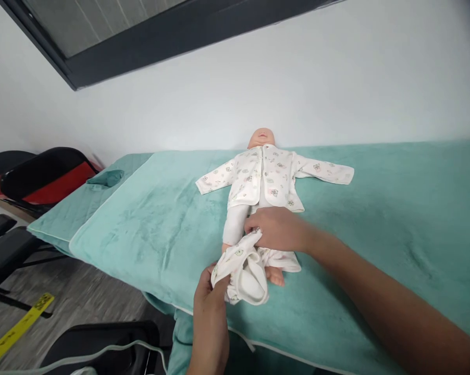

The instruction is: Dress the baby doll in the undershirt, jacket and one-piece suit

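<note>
A baby doll (262,137) lies on its back, wearing a white printed jacket (247,179) with both sleeves spread out. White printed baby pants (254,278) are bunched around its lower legs. One bare foot (274,276) sticks out of the pant leg on the right. My left hand (211,302) pinches the pants' fabric at the near left side, by the gathered opening. With closed fingers, my right hand (276,229) grips the upper edge of the pants over the doll's legs. The foot on the left is hidden by the bunched cloth.
A teal padded cover (149,208) spreads over the bed against a white wall. Black and red chairs (55,177) stand to the left, and a black seat (102,344) is below the near edge. A pale cable (113,348) crosses that seat. Yellow tape (20,328) marks the floor.
</note>
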Demonstrator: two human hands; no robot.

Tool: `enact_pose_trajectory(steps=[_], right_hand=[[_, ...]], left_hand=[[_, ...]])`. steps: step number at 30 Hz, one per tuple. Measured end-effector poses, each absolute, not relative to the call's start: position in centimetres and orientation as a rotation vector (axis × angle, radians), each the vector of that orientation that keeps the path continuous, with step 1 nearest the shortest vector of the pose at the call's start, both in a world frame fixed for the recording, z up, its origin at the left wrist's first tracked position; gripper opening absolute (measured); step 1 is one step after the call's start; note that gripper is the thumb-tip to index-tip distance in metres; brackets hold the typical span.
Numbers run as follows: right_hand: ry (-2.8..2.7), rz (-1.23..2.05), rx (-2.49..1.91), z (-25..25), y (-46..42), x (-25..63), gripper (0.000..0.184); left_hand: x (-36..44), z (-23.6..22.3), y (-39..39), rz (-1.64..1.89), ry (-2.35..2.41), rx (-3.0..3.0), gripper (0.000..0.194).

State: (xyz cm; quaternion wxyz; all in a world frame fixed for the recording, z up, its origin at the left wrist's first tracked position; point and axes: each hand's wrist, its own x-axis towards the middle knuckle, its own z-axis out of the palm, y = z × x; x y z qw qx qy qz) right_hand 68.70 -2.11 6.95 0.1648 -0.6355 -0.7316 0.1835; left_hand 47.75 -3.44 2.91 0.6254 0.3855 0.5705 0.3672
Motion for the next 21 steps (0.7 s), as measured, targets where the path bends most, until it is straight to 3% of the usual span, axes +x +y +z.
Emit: enact_pose_trajectory(steps=[14,21], right_hand=[[-2.248,0.393,-1.807,7.0,-2.4,68.0,0.017],[-2.252,0.369,-1.788,6.9,-2.6,67.9,0.018]], left_hand=[[48.3,4.3,-3.2,0.692,1.400,1.343,0.012],[49.0,4.9,-3.9,0.688,1.454,1.339,0.014]])
